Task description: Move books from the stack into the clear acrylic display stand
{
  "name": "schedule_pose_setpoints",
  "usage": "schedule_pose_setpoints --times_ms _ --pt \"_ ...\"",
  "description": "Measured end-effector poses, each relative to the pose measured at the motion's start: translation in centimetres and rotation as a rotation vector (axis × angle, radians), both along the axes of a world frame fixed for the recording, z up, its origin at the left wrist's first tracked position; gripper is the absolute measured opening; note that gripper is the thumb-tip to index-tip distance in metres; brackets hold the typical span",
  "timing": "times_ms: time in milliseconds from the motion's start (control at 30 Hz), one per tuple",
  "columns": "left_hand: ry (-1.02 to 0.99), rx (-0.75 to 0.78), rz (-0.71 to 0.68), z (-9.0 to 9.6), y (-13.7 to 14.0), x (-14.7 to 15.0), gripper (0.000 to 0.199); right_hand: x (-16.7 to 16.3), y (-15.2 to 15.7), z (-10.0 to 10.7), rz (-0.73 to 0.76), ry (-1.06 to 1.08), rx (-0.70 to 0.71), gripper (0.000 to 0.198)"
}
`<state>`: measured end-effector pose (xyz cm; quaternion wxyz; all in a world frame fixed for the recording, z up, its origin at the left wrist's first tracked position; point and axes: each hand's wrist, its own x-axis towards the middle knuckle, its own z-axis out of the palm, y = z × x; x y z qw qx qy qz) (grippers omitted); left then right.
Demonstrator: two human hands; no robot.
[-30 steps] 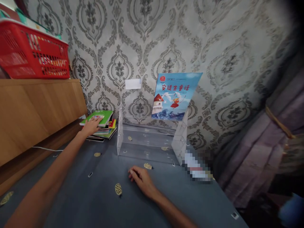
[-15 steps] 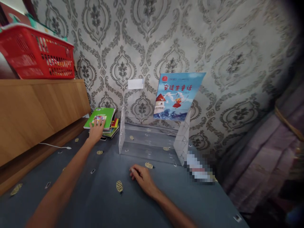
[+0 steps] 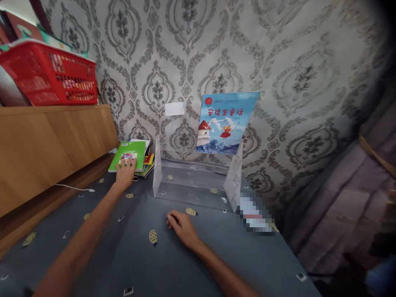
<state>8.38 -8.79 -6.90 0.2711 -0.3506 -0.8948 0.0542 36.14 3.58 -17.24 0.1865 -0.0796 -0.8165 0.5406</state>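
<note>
My left hand [image 3: 125,174] reaches to the back left and lies on a green book [image 3: 136,150], its fingers spread flat over the cover. That book tops a small stack of books [image 3: 149,165], whose other spines and covers stick out at the right. My right hand [image 3: 182,227] rests on the tablecloth with its fingers curled in; nothing shows in it. Behind it stands a clear acrylic book rack [image 3: 193,187] with stepped tiers. A blue storybook [image 3: 225,123] with red Chinese lettering stands upright in the rear tier, toward the right.
A wooden cabinet [image 3: 55,144] at the left carries a red plastic basket [image 3: 74,82]. A white cable [image 3: 74,188] lies below it. Right of the rack is a blurred-out item [image 3: 255,214]. Patterned wallpaper backs the table; a curtain [image 3: 334,214] hangs at the right.
The green book has slid slightly toward me under my left hand, baring more of a white book behind it. My right hand keeps its place. The view has shifted a little.
</note>
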Motion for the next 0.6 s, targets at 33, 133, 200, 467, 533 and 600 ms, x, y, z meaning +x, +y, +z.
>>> schedule_pose_setpoints --times_ms 33,133,200,467,533,600 --pt "-0.004 -0.007 0.004 0.3 -0.1 0.2 0.066 0.0 0.0 0.0 -0.001 0.001 0.004 0.029" --pt "-0.013 -0.021 0.014 0.8 -0.5 0.8 0.068 -0.1 0.0 -0.2 0.002 0.011 0.006 0.029" --pt "-0.007 -0.025 0.029 0.7 -0.7 1.4 0.066 -0.1 0.0 -0.3 0.008 0.019 0.011 0.028" --pt "-0.032 -0.004 0.06 -1.6 -1.3 5.4 0.061 -0.2 0.1 -0.4 0.012 0.034 0.0 0.025" --pt "-0.052 -0.003 0.075 -2.1 -1.6 6.5 0.06 -0.1 0.1 -0.4 0.014 0.033 0.009 0.025" --pt "-0.052 -0.018 0.088 -2.7 -2.1 7.4 0.058 0.0 0.1 -0.4 0.018 0.031 0.012 0.025"
